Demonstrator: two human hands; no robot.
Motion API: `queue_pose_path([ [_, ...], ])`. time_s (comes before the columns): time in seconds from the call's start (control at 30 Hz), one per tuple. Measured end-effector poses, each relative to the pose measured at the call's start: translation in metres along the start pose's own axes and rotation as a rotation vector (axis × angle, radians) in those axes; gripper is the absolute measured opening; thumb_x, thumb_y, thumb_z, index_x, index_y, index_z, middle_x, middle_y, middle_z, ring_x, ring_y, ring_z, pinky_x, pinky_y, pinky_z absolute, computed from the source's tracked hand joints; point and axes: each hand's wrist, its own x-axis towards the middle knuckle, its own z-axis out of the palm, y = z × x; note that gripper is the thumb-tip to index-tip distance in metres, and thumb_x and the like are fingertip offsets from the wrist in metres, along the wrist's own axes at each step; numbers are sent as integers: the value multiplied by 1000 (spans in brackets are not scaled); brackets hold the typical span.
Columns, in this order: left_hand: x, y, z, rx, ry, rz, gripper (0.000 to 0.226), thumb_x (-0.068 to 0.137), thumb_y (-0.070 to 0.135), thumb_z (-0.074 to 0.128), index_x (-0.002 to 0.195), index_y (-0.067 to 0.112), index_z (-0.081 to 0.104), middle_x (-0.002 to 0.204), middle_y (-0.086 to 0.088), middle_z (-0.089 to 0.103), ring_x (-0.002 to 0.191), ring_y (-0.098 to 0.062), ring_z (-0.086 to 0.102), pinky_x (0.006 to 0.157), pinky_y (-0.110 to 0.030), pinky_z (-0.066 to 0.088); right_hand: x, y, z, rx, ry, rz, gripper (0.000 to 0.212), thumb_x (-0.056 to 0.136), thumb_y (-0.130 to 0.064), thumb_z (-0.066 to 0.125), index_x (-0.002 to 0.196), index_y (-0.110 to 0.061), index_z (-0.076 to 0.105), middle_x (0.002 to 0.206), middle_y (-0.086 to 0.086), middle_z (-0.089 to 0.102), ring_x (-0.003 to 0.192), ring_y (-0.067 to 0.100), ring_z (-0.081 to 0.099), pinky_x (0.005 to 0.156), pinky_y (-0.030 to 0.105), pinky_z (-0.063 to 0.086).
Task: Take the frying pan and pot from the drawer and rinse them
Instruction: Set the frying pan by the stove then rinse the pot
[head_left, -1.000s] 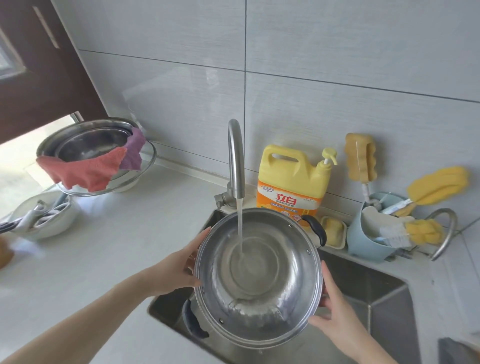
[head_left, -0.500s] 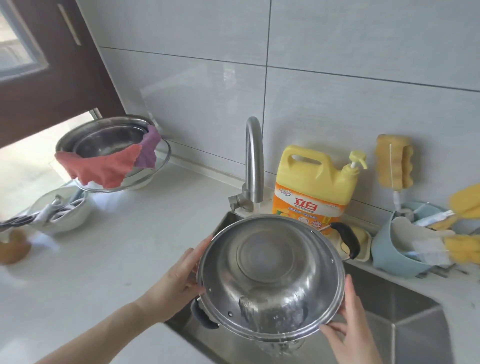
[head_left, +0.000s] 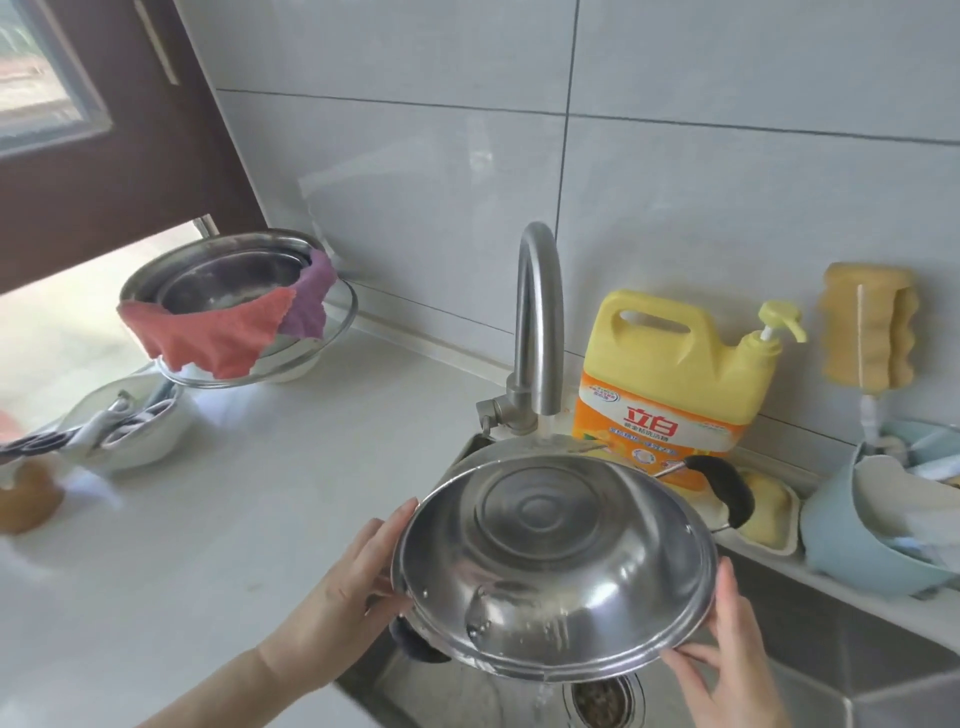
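- The stainless steel pot (head_left: 556, 561) is held over the sink (head_left: 857, 675), tipped steeply so its open mouth faces the person and its far rim sits right under the faucet (head_left: 537, 332).
- Water from the spout strikes that far rim; inside, droplets cling to the lower wall, and a thin stream falls off the near rim toward the drain (head_left: 602, 699).
- The left hand (head_left: 348, 587) grips the pot's left rim, thumb on the edge and fingers going behind, close to a black handle (head_left: 415, 644) low on that side.
- The right hand (head_left: 727, 670) holds the lower right rim, fingers spread along the edge and thumb up against it.
- The pot's other black handle (head_left: 727, 488) juts out at the upper right.
- Behind the sink stands a yellow dish soap jug (head_left: 675, 374) with a pump, touching nothing else I can make out.
- A yellow sponge (head_left: 867, 332) hangs on the tiled wall above a blue caddy (head_left: 852, 540).
- Far left on the counter (head_left: 234, 519), steel bowls (head_left: 223, 275) are stacked with a red cloth (head_left: 208, 332) and a purple cloth (head_left: 311, 296) draped over the rim.
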Motion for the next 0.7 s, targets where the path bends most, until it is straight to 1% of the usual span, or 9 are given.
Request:
queue_pose_path([
  [0.1,0,-6,4,-14,12,-37,112,79,-14,69,149,55,16,134,24,39,100,-3,61,77,-19,58,5,-2,1,21,8,-22,142,58,23,79,149,-53,2,117,6,43,98,-9,60,73,12,56],
  [0.17,-4,-8,-2,1,33,-40,114,78,-16,71,148,56,16,134,30,38,104,-3,59,78,-19,58,8,-9,6,49,-4,-28,138,62,20,78,148,-55,1,122,8,44,94,-11,62,74,16,57],
  [0.23,-10,-10,-10,32,55,-39,116,76,-16,73,149,54,16,137,35,36,113,0,55,79,-20,58,10,-14,12,59,-26,-44,136,64,18,78,148,-55,0,127,-3,42,93,-10,63,74,21,59],
  [0.33,-15,-9,-17,57,75,-41,117,75,-15,73,148,56,15,137,39,34,116,5,52,80,-19,58,11,-18,17,52,-59,-59,134,66,17,77,148,-56,-1,126,-25,38,95,-12,62,73,26,60],
  [0.43,-7,-3,-10,39,55,-38,115,78,-12,73,147,59,14,135,43,32,111,3,54,78,-18,57,9,-14,9,52,-32,-47,135,65,20,76,147,-58,2,126,-2,41,94,-11,63,73,27,59],
  [0.5,5,4,2,12,35,-23,113,80,-9,72,145,61,14,133,45,30,111,3,54,79,-16,56,6,-6,-4,38,-1,-51,138,62,24,76,148,-56,4,123,7,43,98,-9,61,75,18,58],
  [0.57,17,10,16,-28,10,-8,107,82,-3,70,146,61,13,135,42,30,117,3,52,83,-24,58,3,2,-19,17,25,-49,140,58,28,76,149,-54,7,129,-7,43,104,-9,58,75,11,55],
  [0.63,26,16,28,-71,-9,-3,106,83,-4,69,146,61,13,136,39,29,123,7,47,85,-31,59,-1,8,-33,-2,35,-35,142,54,31,75,149,-53,10,132,-33,37,108,-12,55,73,8,54],
  [0.7,31,19,35,-89,-13,-6,109,83,-8,69,146,61,13,135,38,30,124,11,43,85,-31,59,-3,8,-41,-3,20,-10,143,54,31,75,148,-55,10,131,-43,34,109,-13,54,74,8,53],
])
